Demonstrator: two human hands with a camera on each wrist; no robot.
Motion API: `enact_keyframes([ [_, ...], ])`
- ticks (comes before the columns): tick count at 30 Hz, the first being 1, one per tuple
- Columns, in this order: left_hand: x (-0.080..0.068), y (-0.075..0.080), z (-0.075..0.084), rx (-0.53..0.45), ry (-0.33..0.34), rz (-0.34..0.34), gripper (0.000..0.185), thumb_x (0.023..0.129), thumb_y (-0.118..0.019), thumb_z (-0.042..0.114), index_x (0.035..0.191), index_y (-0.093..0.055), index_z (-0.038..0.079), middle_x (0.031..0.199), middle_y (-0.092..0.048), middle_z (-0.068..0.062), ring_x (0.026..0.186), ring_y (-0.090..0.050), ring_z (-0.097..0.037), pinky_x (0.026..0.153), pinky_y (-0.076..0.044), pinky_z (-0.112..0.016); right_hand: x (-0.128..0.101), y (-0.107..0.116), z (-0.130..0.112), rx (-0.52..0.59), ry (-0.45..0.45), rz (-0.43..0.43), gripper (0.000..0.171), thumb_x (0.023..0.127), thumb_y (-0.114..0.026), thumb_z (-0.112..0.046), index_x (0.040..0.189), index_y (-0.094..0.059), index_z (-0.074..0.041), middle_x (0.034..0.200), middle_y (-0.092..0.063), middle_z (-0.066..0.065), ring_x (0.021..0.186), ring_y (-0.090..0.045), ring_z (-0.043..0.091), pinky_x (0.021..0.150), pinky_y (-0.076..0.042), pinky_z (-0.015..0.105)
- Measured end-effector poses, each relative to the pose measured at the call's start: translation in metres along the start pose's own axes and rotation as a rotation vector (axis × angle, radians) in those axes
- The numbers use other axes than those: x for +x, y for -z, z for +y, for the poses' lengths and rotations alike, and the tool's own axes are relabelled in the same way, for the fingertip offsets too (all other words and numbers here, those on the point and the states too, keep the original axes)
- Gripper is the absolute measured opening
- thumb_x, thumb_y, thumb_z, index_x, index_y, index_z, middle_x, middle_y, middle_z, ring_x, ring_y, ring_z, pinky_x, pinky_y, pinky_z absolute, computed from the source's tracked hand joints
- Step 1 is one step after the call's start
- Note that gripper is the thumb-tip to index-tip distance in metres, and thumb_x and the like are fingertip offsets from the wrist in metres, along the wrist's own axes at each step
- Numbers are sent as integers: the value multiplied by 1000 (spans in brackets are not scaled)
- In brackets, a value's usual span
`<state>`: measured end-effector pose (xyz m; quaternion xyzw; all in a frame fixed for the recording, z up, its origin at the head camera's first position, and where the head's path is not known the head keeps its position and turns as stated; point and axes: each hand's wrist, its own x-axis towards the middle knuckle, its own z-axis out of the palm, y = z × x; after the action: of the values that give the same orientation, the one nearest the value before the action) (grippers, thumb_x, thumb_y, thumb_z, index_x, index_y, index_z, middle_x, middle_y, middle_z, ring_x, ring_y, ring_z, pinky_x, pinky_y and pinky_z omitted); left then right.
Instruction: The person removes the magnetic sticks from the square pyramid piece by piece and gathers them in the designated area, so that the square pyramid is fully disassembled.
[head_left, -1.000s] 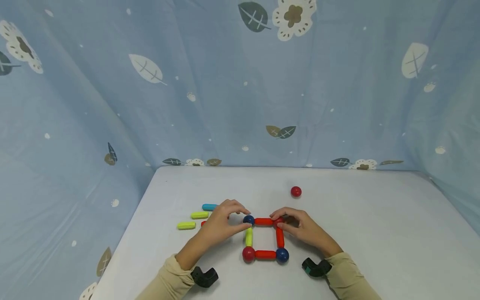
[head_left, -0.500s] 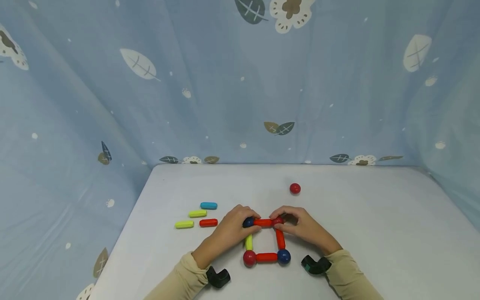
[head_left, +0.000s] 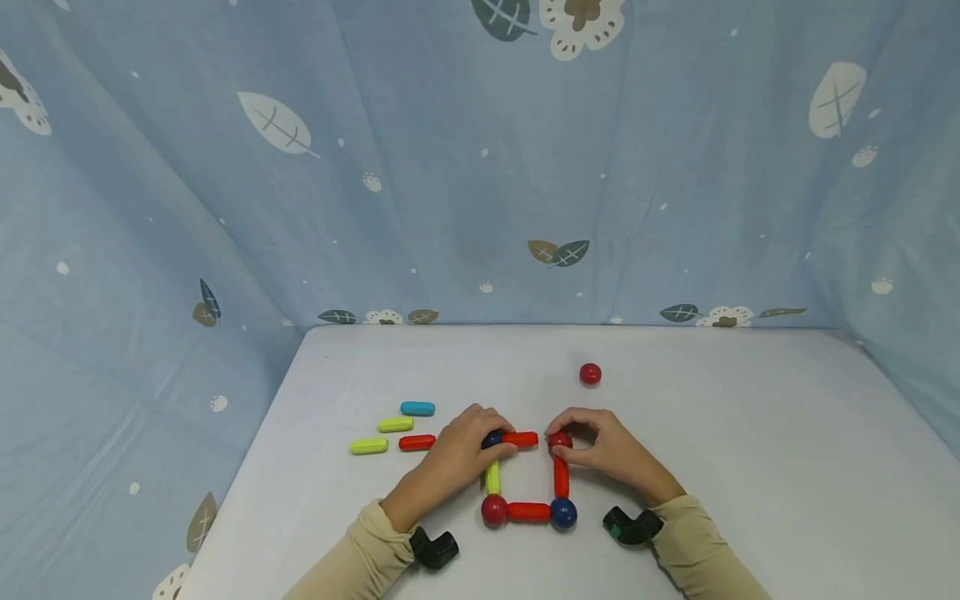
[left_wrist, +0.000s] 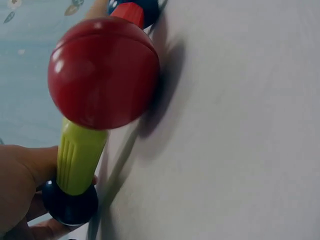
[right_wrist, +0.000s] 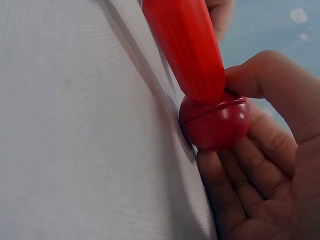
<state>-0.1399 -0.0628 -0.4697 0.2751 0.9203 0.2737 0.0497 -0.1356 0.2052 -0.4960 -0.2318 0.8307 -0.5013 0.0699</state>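
Observation:
A square of magnetic rods and balls lies on the white table (head_left: 750, 450). My left hand (head_left: 483, 435) grips its far-left blue ball (head_left: 491, 439) (left_wrist: 70, 205), where the top red rod (head_left: 520, 438) and a yellow-green rod (head_left: 492, 477) (left_wrist: 79, 157) meet. My right hand (head_left: 562, 429) pinches the far-right red ball (head_left: 558, 440) (right_wrist: 215, 122), which sits on the right red rod (head_left: 560, 477) (right_wrist: 185, 47). A small gap shows between the top rod and that red ball. The near side is a red ball (head_left: 493, 509) (left_wrist: 105, 72), a red rod (head_left: 528, 512) and a blue ball (head_left: 563, 512).
A loose red ball (head_left: 590, 374) lies behind the square. To the left lie a blue rod (head_left: 417, 408), two yellow-green rods (head_left: 395, 425) (head_left: 368, 447) and a red rod (head_left: 416, 442). Blue patterned cloth (head_left: 480, 167) walls the table on three sides.
My left hand closed in on the blue corner ball. The top red rod has come apart from the red ball under my right fingers, leaving a small gap.

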Motion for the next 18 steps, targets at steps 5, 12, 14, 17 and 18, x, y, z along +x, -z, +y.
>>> enact_keyframes([
  [5,-2,3,-1,11,-9,12,24,96,-74,35,113,-76,18,105,-72,5,93,-55,-9,81,-52,-23,-1,0,0,20,-5,4,22,89,-80,-13,109,-74,-20,105,-75,-5,97,-65,11,91,-54,22],
  [12,-3,0,1,29,-12,19,24,97,-72,35,114,-72,18,106,-69,4,90,-52,-8,75,-49,-19,-2,0,1,36,-8,-6,22,90,-80,-15,110,-74,-19,107,-74,-4,98,-65,12,92,-54,22],
  [14,-3,-1,1,30,-11,21,23,97,-72,34,113,-71,18,104,-68,3,89,-51,-8,72,-47,-19,-1,0,1,39,-6,-6,22,90,-80,-15,110,-74,-19,107,-74,-3,98,-65,12,92,-54,22],
  [17,-3,-2,2,35,-10,16,24,98,-71,35,114,-69,17,102,-67,3,88,-50,-9,71,-46,-18,0,-1,0,42,-1,-4,22,89,-80,-14,110,-74,-18,107,-74,-3,97,-65,12,91,-54,22],
  [18,-2,-2,2,37,-11,13,23,98,-71,35,114,-69,17,102,-66,4,89,-50,-9,71,-46,-18,0,-1,-1,44,-1,-4,22,89,-80,-13,110,-74,-18,107,-74,-3,97,-65,12,91,-54,22],
])
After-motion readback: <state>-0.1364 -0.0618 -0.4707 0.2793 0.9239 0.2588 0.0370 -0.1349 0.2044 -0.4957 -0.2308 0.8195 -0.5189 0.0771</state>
